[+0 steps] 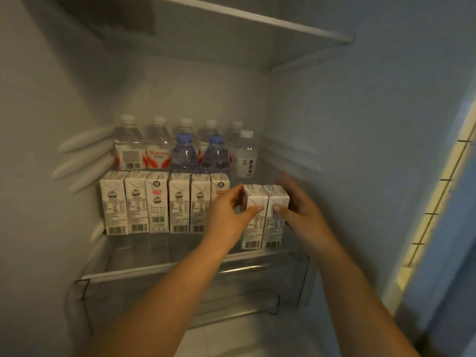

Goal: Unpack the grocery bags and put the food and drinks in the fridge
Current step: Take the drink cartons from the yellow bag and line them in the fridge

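Two white drink cartons stand side by side at the right front of the glass fridge shelf (164, 269). My left hand (226, 215) grips the left carton (253, 222), thumb on its front. The right carton (274, 222) is held by my right hand (301, 210), thumb on its front face and fingers behind. A row of several identical cartons (157, 202) lines the shelf to the left. Behind them stand several water bottles (158, 145), two with blue caps (184, 153), and one white-labelled bottle (246, 155) at the right.
A clear crisper drawer (180, 300) sits under the shelf. Another shelf (257, 19) spans above. The fridge's right wall (347, 150) and door seal (435, 202) lie close to my right arm. White ribs (82, 155) jut from the left wall.
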A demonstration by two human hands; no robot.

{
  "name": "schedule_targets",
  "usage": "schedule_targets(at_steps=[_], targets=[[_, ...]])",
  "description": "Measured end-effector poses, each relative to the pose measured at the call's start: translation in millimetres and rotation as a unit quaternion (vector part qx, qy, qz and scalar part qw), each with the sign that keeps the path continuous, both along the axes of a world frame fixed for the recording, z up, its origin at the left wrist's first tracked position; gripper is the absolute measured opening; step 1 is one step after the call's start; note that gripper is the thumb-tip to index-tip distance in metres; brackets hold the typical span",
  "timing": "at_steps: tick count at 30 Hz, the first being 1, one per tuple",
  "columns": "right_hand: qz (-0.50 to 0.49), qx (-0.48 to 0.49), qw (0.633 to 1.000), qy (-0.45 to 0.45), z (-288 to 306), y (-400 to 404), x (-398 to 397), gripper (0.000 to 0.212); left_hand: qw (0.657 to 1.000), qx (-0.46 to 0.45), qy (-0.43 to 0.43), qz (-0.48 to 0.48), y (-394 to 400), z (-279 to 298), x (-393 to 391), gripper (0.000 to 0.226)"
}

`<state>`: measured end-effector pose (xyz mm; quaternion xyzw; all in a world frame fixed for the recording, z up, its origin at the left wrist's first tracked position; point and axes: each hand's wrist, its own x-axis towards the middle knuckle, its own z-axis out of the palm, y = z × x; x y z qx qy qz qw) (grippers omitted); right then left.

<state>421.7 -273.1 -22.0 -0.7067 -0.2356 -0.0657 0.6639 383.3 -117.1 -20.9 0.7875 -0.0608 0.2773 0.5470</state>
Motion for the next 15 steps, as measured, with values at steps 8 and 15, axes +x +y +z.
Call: schedule_targets(at_steps=[8,15], targets=[[-0.007,-0.068,0.998,-0.015,-16,-4,-2,0.058,1.0,0.016,-0.012,0.014,-2,-16,-3,0.059],[-0.025,-0.086,0.994,-0.057,-32,0,-23,0.069,0.998,-0.04,0.007,-0.048,-35,-43,-41,0.069]])
